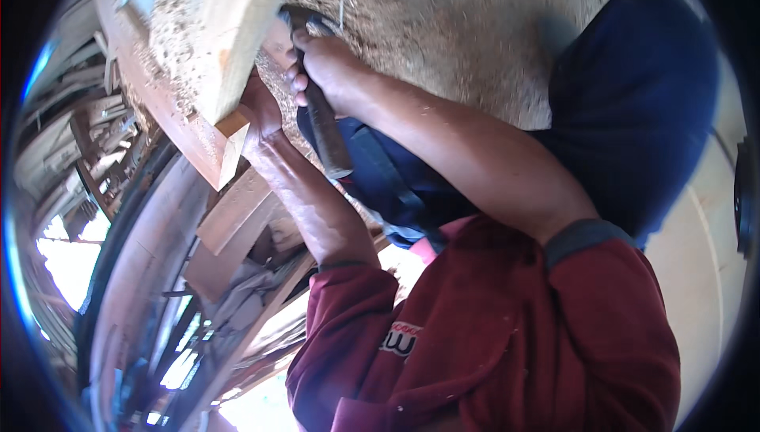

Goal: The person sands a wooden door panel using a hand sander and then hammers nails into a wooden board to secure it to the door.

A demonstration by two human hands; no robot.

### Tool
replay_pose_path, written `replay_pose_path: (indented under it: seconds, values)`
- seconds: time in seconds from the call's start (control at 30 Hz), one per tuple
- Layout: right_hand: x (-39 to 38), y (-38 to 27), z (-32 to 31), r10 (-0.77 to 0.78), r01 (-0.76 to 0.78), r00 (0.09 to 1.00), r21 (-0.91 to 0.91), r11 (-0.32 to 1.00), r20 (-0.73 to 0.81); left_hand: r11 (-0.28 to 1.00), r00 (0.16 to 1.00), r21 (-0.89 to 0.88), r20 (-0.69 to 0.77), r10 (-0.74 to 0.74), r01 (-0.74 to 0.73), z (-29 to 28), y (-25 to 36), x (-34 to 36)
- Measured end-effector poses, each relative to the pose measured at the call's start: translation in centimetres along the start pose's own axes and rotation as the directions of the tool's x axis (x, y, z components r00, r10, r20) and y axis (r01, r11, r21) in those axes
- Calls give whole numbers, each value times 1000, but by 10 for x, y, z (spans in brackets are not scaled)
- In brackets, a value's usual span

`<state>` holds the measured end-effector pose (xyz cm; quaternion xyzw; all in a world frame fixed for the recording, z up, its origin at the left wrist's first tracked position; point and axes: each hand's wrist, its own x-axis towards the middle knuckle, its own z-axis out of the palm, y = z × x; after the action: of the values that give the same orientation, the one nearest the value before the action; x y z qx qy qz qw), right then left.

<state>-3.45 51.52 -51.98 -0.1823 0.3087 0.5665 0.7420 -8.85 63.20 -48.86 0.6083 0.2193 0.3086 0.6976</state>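
You are gripping a dark-handled hammer point(321, 119) in your closed right hand point(336, 72) at twelve o'clock, your left hand point(261, 107) pressing the sawdust-covered timber beam point(210, 32) at eleven — the joint looks mid-work, not yet finished.
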Motion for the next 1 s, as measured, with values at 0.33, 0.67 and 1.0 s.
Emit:
replay_pose_path:
  seconds: [0.33,0.67,1.0]
  values:
    - [75,-48,-68,-285,307,952,316,898,-116,958,949,-213,287,-129,194,-13,12,-19]
    - [48,-8,-79,-72,78,997,292,953,-31,936,946,136,-59,-320,325,6,1,-15]
    - [3,18,-41,210,-257,963,335,907,170,939,997,334,-11,-81,80,-2,12,-13]
